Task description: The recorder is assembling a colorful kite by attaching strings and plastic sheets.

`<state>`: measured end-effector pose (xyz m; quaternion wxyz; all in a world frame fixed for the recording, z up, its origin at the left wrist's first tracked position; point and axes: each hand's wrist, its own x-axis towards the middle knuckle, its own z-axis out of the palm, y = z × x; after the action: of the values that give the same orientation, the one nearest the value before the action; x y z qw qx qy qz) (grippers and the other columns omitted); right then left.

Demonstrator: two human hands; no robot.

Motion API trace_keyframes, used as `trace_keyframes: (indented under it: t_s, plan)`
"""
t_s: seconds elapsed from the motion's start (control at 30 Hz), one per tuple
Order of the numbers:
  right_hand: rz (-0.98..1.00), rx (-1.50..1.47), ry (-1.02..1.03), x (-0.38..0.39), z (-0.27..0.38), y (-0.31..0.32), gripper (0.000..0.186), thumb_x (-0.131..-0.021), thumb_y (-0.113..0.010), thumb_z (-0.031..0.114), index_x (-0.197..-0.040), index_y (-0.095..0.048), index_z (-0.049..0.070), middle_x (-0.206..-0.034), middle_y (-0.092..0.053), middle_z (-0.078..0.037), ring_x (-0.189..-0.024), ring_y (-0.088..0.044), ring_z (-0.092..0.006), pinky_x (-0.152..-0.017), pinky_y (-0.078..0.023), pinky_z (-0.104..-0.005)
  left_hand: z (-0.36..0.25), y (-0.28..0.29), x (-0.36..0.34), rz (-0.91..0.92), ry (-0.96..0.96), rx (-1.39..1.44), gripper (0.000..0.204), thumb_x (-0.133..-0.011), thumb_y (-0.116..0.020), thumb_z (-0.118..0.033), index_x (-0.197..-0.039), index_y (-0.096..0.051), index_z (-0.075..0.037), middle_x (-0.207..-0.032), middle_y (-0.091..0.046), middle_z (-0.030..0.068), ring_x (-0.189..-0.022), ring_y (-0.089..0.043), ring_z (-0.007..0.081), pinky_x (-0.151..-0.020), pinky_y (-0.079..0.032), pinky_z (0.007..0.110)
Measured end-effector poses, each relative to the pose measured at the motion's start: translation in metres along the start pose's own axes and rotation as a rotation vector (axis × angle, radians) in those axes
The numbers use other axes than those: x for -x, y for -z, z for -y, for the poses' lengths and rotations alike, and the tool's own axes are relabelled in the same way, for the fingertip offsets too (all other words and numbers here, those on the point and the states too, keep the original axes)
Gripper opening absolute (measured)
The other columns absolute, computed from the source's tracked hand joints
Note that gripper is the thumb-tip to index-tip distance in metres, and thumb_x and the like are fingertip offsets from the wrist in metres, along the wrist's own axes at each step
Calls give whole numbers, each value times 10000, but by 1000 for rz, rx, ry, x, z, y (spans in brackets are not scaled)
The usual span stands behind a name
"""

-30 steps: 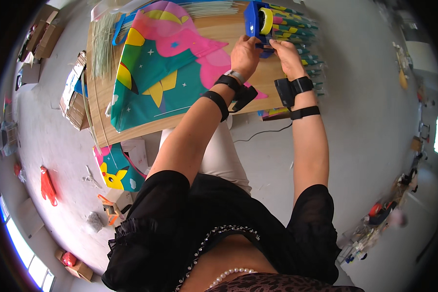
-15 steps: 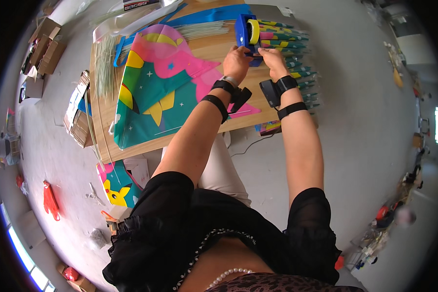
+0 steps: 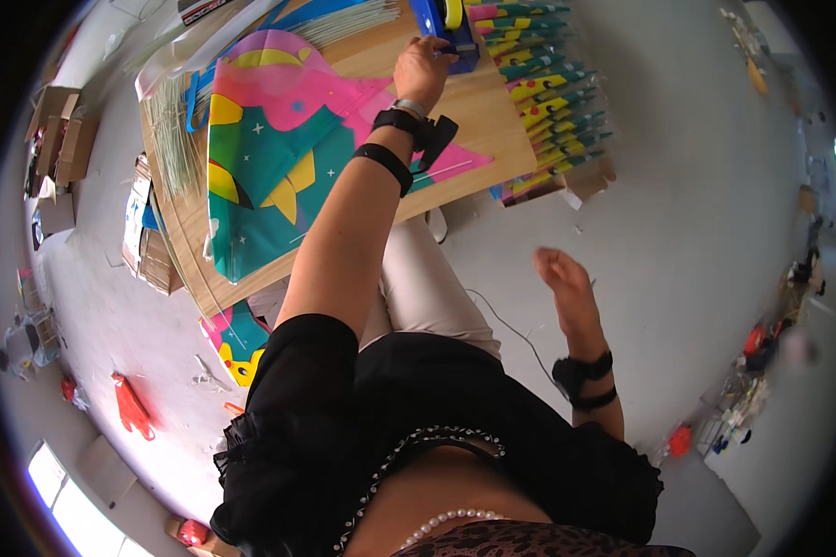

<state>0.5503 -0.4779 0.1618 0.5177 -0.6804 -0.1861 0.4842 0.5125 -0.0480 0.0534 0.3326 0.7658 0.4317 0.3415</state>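
Observation:
My left hand (image 3: 423,71) reaches to the far part of the wooden table, its fingers closed at the near left side of a blue tape dispenser (image 3: 463,58). A yellow roll of tape (image 3: 452,13) sits in the dispenser. My right hand (image 3: 567,286) is off the table, over the floor at the right; its fingers are bent and blurred, and whether they hold anything is unclear. Below my left wrist lies a large printed plastic sheet (image 3: 279,139) in pink, green and yellow, partly hidden by my left forearm. A thin white stick (image 3: 444,174) lies on its near right corner.
Several rolled printed pieces (image 3: 548,88) are stacked along the table's (image 3: 492,139) right edge. Bundles of thin pale sticks (image 3: 169,139) lie at the left and far side. A dark cable (image 3: 511,325) crosses the floor. Cardboard boxes (image 3: 76,148) stand at the far left.
My right hand has left the dispenser and swung back towards me, to the lower right. My left hand stays at the dispenser. The whole view has shifted, with the table now higher up.

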Motion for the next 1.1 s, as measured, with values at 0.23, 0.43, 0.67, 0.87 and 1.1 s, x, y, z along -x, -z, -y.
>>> trace_keyframes:
  t_s: [0.23,0.43,0.67,0.87,1.1]
  plan:
    - [-149,76,-131,63,-28,-6,176,-1071,-691,166,-1153,-708,12,-1119,-694,-16,-1068,-605,-112,-993,-459,-299,4,-3,-1,28,-11,8,352,-847,-854,-315,-1143,-826,-129,-1095,-764,140,-1006,-753,331,-892,-595,439]
    - [-142,78,-108,56,-58,-13,210,-1066,-706,203,-1147,-709,10,-1035,-696,11,-972,-595,-72,-878,-477,-260,15,4,-12,123,-85,-55,378,-850,-829,-297,-1193,-819,-138,-1096,-782,150,-1034,-757,356,-907,-599,454]
    - [-157,75,-97,51,-74,-18,229,-1063,-714,228,-1098,-719,2,-996,-708,3,-915,-615,-75,-843,-502,-263,-15,29,-32,204,-305,-211,299,-931,-700,-172,-1219,-779,-151,-1154,-751,132,-1080,-735,357,-916,-587,475]
    - [-117,86,-147,39,-86,-22,182,-1077,-703,181,-1137,-700,9,-1013,-690,29,-953,-604,-50,-875,-470,-230,-37,31,-45,256,-1040,-399,345,-956,-651,-43,-1257,-756,-174,-1228,-682,79,-1187,-652,312,-992,-536,455]
    - [-149,50,-130,31,-101,-28,224,-1057,-729,241,-1074,-721,17,-979,-710,8,-883,-608,-68,-805,-506,-258,-27,16,-61,181,-623,-384,445,-876,-782,-180,-1268,-682,4,-1238,-626,172,-1245,-589,380,-1037,-500,479]
